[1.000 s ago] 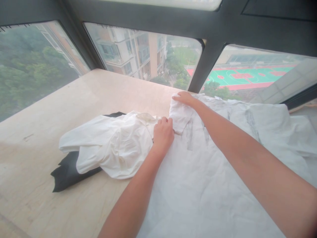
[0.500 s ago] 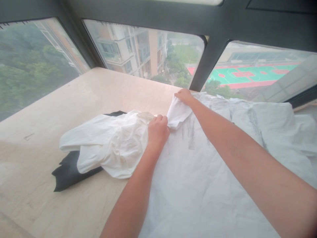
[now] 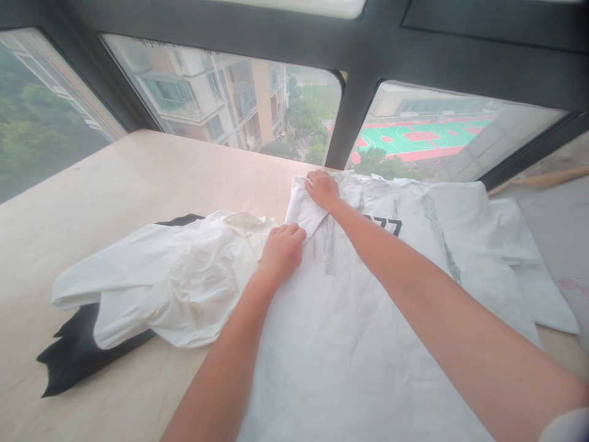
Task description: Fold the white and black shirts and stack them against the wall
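Now both left fingers point(image 3: 297, 232) and right fingers point(image 3: 311, 184) grasp the folded shirt's point(image 3: 368, 331) left edge.

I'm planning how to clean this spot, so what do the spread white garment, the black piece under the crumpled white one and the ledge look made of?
Spread white garment: matte woven or knit fabric, perhaps cotton; soft wrinkles.
Black piece: smooth, dull fabric, possibly synthetic; few creases, fibre unclear.
Ledge: smooth, polished-looking beige stone or imitation; faint veining.
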Demonstrator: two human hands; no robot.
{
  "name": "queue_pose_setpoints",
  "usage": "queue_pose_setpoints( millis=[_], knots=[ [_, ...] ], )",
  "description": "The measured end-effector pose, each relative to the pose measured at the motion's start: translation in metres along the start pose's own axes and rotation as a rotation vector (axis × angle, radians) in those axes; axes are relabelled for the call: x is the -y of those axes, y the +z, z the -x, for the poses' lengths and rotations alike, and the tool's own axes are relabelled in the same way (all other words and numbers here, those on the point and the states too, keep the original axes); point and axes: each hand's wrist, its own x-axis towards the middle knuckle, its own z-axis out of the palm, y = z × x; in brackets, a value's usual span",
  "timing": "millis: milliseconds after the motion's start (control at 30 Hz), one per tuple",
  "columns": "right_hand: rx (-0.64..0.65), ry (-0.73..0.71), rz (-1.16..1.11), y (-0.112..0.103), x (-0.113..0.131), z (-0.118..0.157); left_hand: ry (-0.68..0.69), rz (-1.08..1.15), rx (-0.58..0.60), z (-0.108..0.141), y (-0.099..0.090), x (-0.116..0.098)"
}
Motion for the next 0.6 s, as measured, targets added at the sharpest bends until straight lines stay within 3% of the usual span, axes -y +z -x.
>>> queue_pose_setpoints(
  millis=[100, 200, 267, 367, 433, 500, 600],
  knots=[
    [-0.095, 0.05, -0.093, -0.025, -0.025, 0.01, -0.027, 0.023, 0.0, 0.0, 0.0, 0.001],
    [-0.197, 0.127, -0.137, -0.076, -0.081, 0.041, -0.03, 0.043, -0.013, -0.001, -0.002, 0.003],
    [-0.287, 0.218, -0.118, -0.122, -0.134, 0.076, -0.031, 0.076, -0.006, -0.003, -0.004, 0.005],
    [-0.428, 0.501, 0.028, -0.193, -0.214, 0.146, -0.052, 0.126, -0.004, -0.007, -0.007, 0.006],
    [-0.408, 0.726, 0.156, -0.231, -0.257, 0.196, -0.064, 0.129, -0.03, -0.009, -0.009, 0.0],
    [-0.339, 0.834, 0.203, -0.253, -0.286, 0.237, -0.053, 0.127, -0.044, -0.011, -0.008, -0.015],
    [-0.265, 0.948, 0.036, -0.258, -0.305, 0.266, 0.021, 0.199, -0.005, -0.01, -0.005, -0.053]
  ],
)
